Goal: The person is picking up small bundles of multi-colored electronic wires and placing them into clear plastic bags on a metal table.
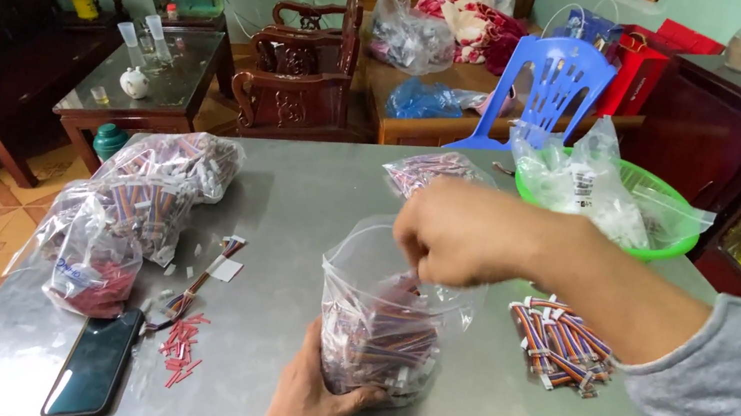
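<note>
Grey metal table point(311, 198) w/ phone point(92, 364), loose wire bundles point(560, 345); carved wood chairs point(298, 73) behind. Left hand point(311, 401) cupping clear bag point(385, 327), fingers wrapped on it; right hand point(458, 229) pinching bag rim.

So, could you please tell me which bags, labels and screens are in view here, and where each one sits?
Clear bag of striped wires: table front, left hand steadying, right hand at its mouth.
Bulging clear bags: table left.
Small wire bag: far edge.
White-labelled clear bags: green basin.
Dark phone, screen off: front left.
</note>
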